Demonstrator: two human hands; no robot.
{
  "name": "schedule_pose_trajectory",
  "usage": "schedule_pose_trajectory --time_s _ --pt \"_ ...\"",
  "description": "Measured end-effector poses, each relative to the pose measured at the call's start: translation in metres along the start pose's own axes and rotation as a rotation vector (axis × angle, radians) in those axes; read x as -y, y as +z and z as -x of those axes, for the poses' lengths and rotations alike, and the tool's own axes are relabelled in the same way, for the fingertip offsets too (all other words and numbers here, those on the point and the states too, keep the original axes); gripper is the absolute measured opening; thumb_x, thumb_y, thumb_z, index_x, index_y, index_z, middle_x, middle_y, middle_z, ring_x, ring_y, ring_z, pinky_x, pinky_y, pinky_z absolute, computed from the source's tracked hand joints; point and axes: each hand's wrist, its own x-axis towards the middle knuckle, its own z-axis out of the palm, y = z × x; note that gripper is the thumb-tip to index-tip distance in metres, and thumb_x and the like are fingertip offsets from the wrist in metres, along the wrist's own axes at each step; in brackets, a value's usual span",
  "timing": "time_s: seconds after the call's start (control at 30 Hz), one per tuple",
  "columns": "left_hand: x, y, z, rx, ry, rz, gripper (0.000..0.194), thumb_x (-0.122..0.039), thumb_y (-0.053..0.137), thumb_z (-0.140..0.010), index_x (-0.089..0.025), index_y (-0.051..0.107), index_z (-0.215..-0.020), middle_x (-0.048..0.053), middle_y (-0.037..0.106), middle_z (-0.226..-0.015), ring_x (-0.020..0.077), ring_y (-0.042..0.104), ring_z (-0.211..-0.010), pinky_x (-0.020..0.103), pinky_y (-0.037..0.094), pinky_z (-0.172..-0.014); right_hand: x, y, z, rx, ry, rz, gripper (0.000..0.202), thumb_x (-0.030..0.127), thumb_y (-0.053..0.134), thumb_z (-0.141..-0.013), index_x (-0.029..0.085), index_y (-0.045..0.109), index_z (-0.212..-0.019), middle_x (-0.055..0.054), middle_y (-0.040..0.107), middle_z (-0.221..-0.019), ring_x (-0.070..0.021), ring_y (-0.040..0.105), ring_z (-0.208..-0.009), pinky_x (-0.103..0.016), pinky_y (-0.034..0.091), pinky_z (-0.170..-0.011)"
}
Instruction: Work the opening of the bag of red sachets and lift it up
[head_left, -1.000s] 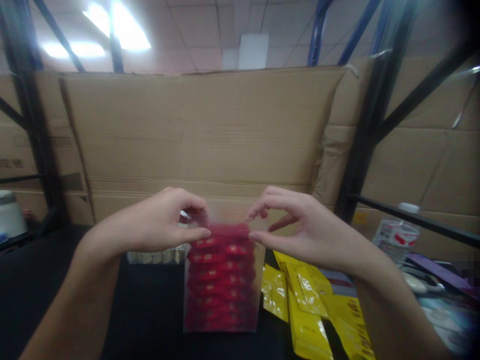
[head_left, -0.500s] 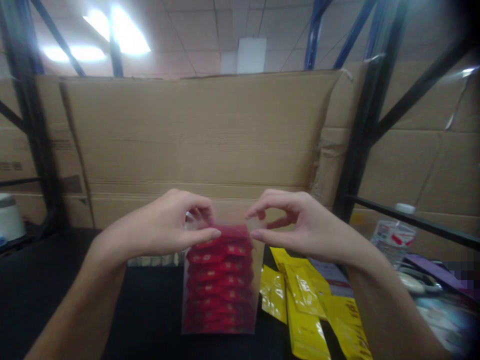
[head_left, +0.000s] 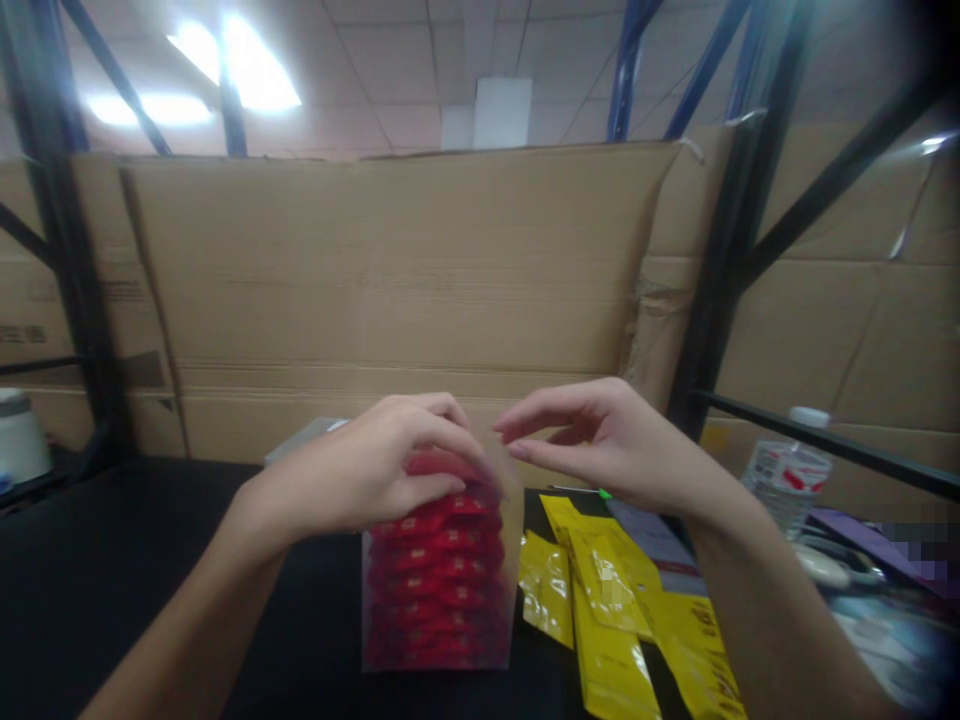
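On the black table (head_left: 112, 580), right in front of the person, a clear bag (head_left: 439, 585) stands upright, filled with a stack of flat red packets (head_left: 439, 570) lying one above another. The left hand (head_left: 367, 470) lies over the top of the bag, its fingers (head_left: 457, 440) curled forward and down across the upper packets, close together, with the thumb tucked against the front of the stack. The right hand (head_left: 600, 440) hangs just beside the bag's upper right corner, thumb and forefinger drawn near each other; whether they pinch the clear edge of the bag cannot be told, since the film is too faint there. The other fingers of that hand are loosely bent behind.

Just to the right of the bag, several yellow sachets (head_left: 615, 610) lie flat on the table, overlapping one another. Farther right stands a plastic water bottle (head_left: 787, 470) with a white cap, beside a dark metal rack post (head_left: 720, 260). Behind the hands a large cardboard box (head_left: 405, 270) fills the background. At the far left edge a white container (head_left: 19, 440) sits on the table.
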Motion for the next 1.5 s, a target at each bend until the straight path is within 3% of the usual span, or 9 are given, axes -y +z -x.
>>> schedule_pose_trajectory --time_s 0.17,0.33,0.6,0.8,1.0,1.2,1.3,1.37,1.5 --pt "0.001 -0.001 0.000 0.016 0.001 0.025 0.027 -0.013 0.061 -0.092 -0.029 0.079 -0.105 0.003 0.065 -0.113 0.0145 0.063 -0.101 0.024 0.048 -0.089 0.005 0.004 -0.002 0.070 -0.005 0.159 0.022 0.031 0.066 -0.093 0.021 0.078 -0.108 -0.005 0.073 -0.102 -0.0155 0.068 -0.082 -0.025 0.055 -0.070" --pt "0.003 -0.001 0.000 0.050 0.035 0.044 0.028 -0.009 0.061 -0.089 -0.024 0.076 -0.107 0.002 0.068 -0.110 0.0145 0.063 -0.102 0.025 0.047 -0.092 0.011 0.004 0.000 0.137 -0.150 0.219 0.031 0.020 0.069 -0.088 0.021 0.073 -0.118 -0.005 0.066 -0.113 -0.0135 0.064 -0.088 -0.025 0.053 -0.079" --pt "0.002 0.006 -0.003 -0.046 0.004 -0.020 0.030 -0.029 0.068 -0.090 -0.027 0.065 -0.120 -0.002 0.068 -0.120 0.0154 0.062 -0.108 0.027 0.046 -0.095 0.001 0.000 -0.001 0.070 -0.034 0.172 0.042 0.041 0.079 -0.083 0.023 0.070 -0.120 -0.004 0.069 -0.107 -0.0170 0.066 -0.091 -0.024 0.055 -0.070" --pt "0.003 0.012 -0.008 -0.129 0.051 -0.086 0.024 -0.021 0.065 -0.092 -0.028 0.070 -0.114 -0.001 0.068 -0.110 0.0141 0.062 -0.101 0.025 0.045 -0.086 0.004 -0.003 0.000 0.087 0.002 0.219 0.028 0.042 0.078 -0.083 0.022 0.078 -0.103 -0.004 0.072 -0.097 -0.0185 0.068 -0.088 -0.026 0.054 -0.068" --pt "0.004 0.012 -0.009 -0.132 0.062 -0.083 0.022 -0.025 0.059 -0.097 -0.029 0.074 -0.112 0.001 0.066 -0.106 0.0132 0.062 -0.096 0.025 0.045 -0.083 0.005 0.000 -0.002 0.188 -0.085 0.269 0.022 0.039 0.081 -0.083 0.029 0.080 -0.102 0.000 0.069 -0.110 -0.0162 0.065 -0.100 -0.026 0.050 -0.087" --pt "0.004 -0.007 0.001 -0.173 0.052 -0.084 0.025 -0.035 0.071 -0.089 -0.027 0.073 -0.113 0.001 0.067 -0.107 0.0139 0.062 -0.098 0.024 0.047 -0.086 0.004 0.004 -0.002 0.136 -0.056 0.220 0.021 0.041 0.073 -0.090 0.021 0.079 -0.088 -0.001 0.070 -0.091 -0.0137 0.063 -0.081 -0.025 0.048 -0.073" --pt "0.005 -0.023 0.016 -0.280 -0.042 -0.153 0.033 -0.046 0.076 -0.082 -0.026 0.073 -0.108 0.001 0.067 -0.100 0.0150 0.061 -0.090 0.023 0.048 -0.078 0.003 0.004 -0.002 0.131 -0.034 0.221 0.031 0.043 0.068 -0.094 0.016 0.077 -0.080 -0.003 0.071 -0.085 -0.0133 0.062 -0.075 -0.024 0.046 -0.067" --pt "0.007 -0.033 0.028 -0.297 -0.190 -0.185 0.036 -0.053 0.075 -0.081 -0.025 0.072 -0.103 0.000 0.068 -0.086 0.0141 0.060 -0.076 0.022 0.047 -0.066 0.001 0.004 -0.002 0.124 0.009 0.243 0.034 0.045 0.065 -0.095 0.016 0.077 -0.082 -0.003 0.070 -0.078 -0.0124 0.060 -0.069 -0.023 0.043 -0.059" --pt "0.012 -0.040 0.039 -0.110 -0.408 -0.115 0.036 -0.059 0.062 -0.089 -0.027 0.074 -0.101 -0.002 0.073 -0.083 0.0136 0.065 -0.071 0.020 0.046 -0.058 -0.002 0.005 -0.003 0.095 0.052 0.239 0.029 0.045 0.066 -0.094 0.020 0.079 -0.089 0.000 0.071 -0.075 -0.0105 0.059 -0.063 -0.020 0.042 -0.053"
